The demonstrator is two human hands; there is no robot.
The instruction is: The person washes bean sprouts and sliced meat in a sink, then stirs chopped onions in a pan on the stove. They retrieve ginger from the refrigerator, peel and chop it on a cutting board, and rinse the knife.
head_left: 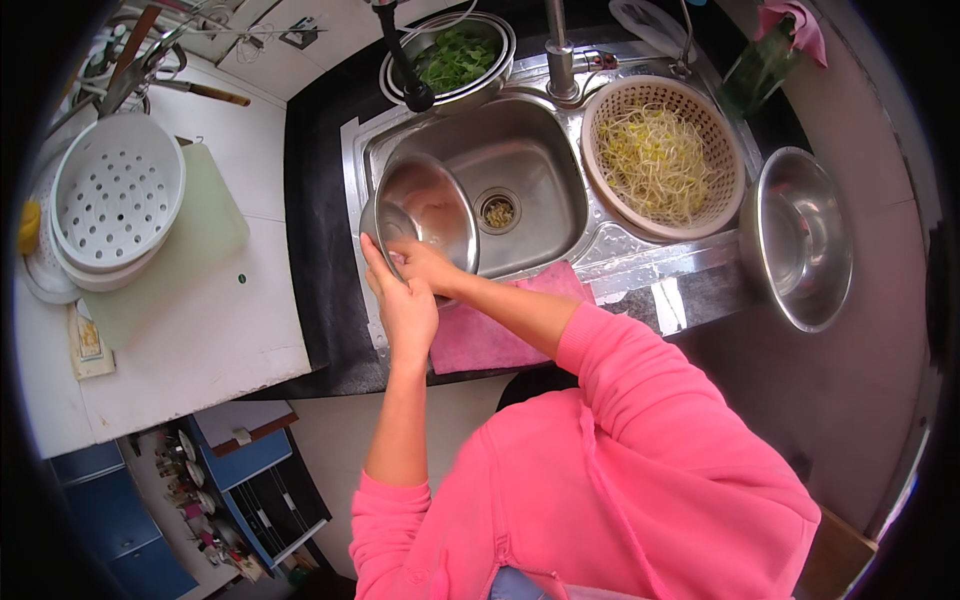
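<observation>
My left hand (405, 307) grips the near left rim of a stainless steel bowl (442, 202), which is tilted over the left part of the steel sink (536, 150). My right hand (424, 266) reaches inside the bowl near that rim; its fingertips touch something small and pale that I cannot make out. Around the sink drain (498, 211) lie small yellowish bits. To the right of the basin, bean sprouts (660, 165) fill a beige plastic colander (596, 180). Behind the basin, leafy greens (456, 61) lie in nested metal bowls (506, 52).
A faucet (560, 71) rises behind the basin. At right are an empty steel bowl (802, 240) and a green bottle (761, 71). A pink cloth (480, 337) lies along the front edge. White perforated baskets (120, 191) and a pale green cutting board (210, 210) stand at left.
</observation>
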